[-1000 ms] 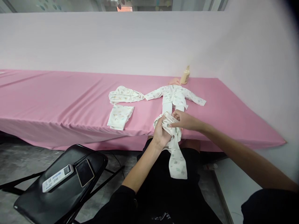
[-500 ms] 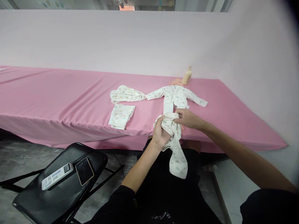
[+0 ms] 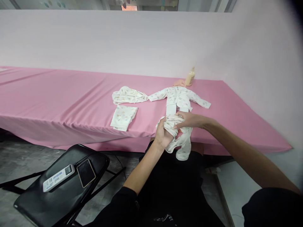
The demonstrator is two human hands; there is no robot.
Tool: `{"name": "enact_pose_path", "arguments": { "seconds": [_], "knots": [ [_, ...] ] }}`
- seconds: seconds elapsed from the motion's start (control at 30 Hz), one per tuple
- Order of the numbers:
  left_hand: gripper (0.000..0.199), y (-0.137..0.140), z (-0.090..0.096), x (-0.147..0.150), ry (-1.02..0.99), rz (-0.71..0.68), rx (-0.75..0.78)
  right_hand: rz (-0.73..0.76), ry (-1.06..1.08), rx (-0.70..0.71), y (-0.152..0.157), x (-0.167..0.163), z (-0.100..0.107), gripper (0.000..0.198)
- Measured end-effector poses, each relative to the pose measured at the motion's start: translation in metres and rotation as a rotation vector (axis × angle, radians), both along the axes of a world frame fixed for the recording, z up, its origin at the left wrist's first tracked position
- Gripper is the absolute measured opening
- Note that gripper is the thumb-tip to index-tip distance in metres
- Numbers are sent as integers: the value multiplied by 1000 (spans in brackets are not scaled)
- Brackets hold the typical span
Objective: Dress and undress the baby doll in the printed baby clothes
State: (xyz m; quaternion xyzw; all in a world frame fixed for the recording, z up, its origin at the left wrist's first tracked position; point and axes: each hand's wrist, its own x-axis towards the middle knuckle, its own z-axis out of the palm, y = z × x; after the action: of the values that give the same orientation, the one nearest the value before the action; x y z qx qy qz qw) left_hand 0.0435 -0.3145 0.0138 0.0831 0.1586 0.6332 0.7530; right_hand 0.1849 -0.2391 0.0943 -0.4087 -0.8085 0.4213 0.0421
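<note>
A doll lies on its back on the pink-covered table, its head [image 3: 180, 83] at the far side, wearing a white printed baby jacket [image 3: 178, 95]. Its legs, white-covered at the top, point toward me. At the table's near edge my left hand [image 3: 163, 134] is closed around bunched, white printed footed baby pants [image 3: 172, 123]. My right hand [image 3: 188, 120] grips the same bunched cloth from the other side. One footed leg of the pants hangs past the edge. The doll's feet are mostly hidden behind the cloth and my hands.
A folded printed cloth [image 3: 124, 117] and a bunched printed garment [image 3: 129, 95] lie left of the doll. A pump bottle [image 3: 189, 77] stands by the doll's head. At lower left, a black folding chair [image 3: 56, 201] carries a phone [image 3: 86, 173] and a white device [image 3: 58, 178].
The hanging leg of the pants has been drawn up and gathered, so its foot end sits higher. My right hand has shifted slightly over the bunched cloth. The doll stays in place.
</note>
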Motion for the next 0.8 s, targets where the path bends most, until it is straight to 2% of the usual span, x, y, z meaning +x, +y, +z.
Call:
{"name": "enact_pose_path", "arguments": {
  "seconds": [0.1, 0.17, 0.27, 0.4, 0.47, 0.63, 0.8],
  "knots": [
    [32, 0, 0, 1, -13, 25, -5, 71, -20, -29, 9, 2, -1, 27],
    [32, 0, -1, 2, -44, 46, 9, 33, -34, 38, 17, 3, -6, 16],
    [33, 1, -2, 5, -70, 65, 29, -40, -86, 236, 30, 2, -18, 11],
    [32, 0, 0, 8, -64, 83, -21, -171, -192, 532, 42, -9, -36, 5],
    [31, -3, 3, 9, -39, 99, -23, -250, -261, 619, 45, -17, -44, 11],
    [28, -10, 6, 8, -8, 132, -84, -327, -360, 685, 50, -33, -55, 28],
    [27, -15, -2, 4, -43, 197, -218, -332, -224, 714, 52, -34, -60, 22]
  ]
}}
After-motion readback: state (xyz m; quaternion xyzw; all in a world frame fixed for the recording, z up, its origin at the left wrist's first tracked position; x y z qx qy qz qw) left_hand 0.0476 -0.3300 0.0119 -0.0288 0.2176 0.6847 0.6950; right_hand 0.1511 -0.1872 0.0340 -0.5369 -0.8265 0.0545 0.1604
